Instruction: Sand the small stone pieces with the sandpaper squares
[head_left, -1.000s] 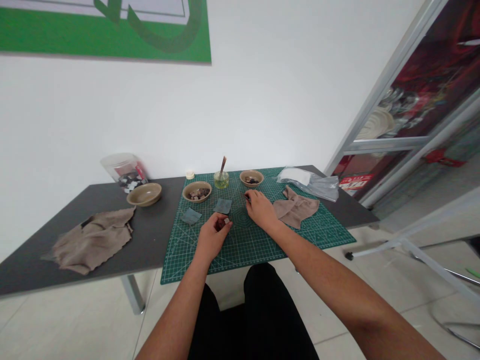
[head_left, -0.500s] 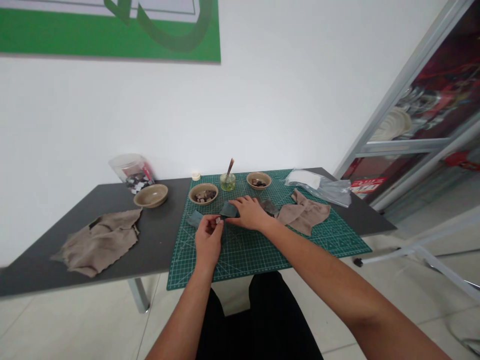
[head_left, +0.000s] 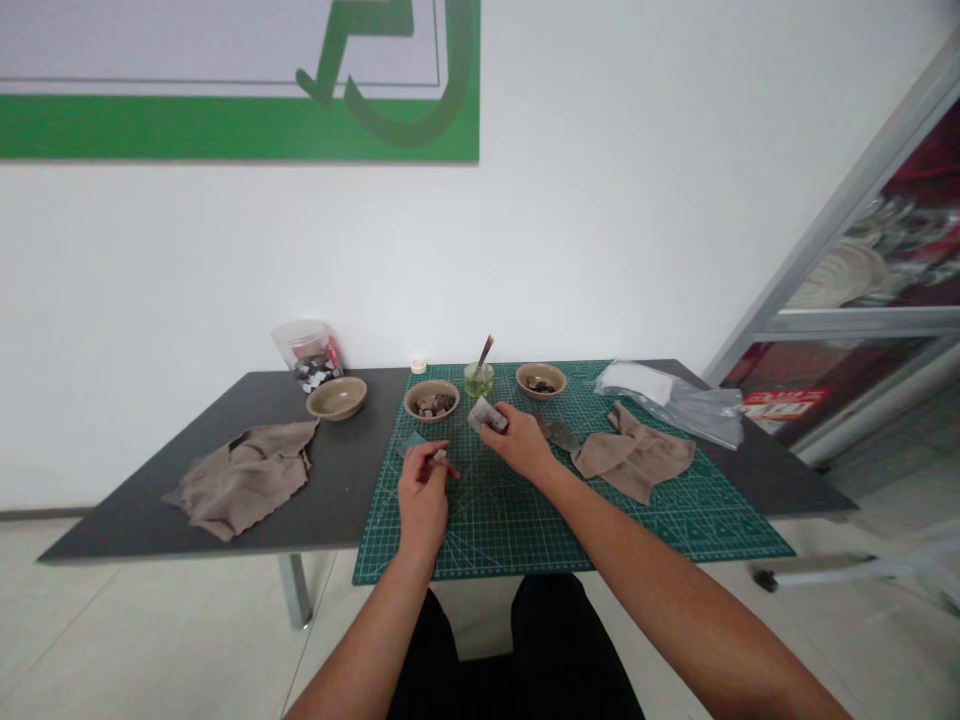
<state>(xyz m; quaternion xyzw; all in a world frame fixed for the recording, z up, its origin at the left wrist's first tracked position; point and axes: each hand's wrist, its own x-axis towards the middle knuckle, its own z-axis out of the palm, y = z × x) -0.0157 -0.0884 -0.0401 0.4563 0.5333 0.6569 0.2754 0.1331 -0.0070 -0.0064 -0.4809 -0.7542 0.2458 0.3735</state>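
Note:
My left hand (head_left: 422, 505) pinches a small pale stone piece (head_left: 440, 456) between thumb and fingertips, low over the green cutting mat (head_left: 495, 535). A grey, folded piece of what looks like sandpaper (head_left: 485, 415) is gripped in my right hand (head_left: 519, 442), its pale side facing up. The two hands are apart. Just beyond the left fingers lies a blue-grey sheet (head_left: 412, 442), partly covered by that hand. Dark grey scraps (head_left: 561, 434) rest on the mat beside my right wrist.
Along the mat's back stand a bowl of stone pieces (head_left: 433, 402), a glass jar with brushes (head_left: 478, 379) and another bowl (head_left: 541, 380). Brown cloths (head_left: 251, 478) lie on both sides. A plastic bag (head_left: 675, 395), an extra bowl (head_left: 337, 398) and a clear tub (head_left: 307, 355) sit farther out.
My right hand has lifted away from the left and turned the sandpaper, so its pale side now shows instead of the dark blue-grey one. My left hand keeps its pinch. The view has shifted.

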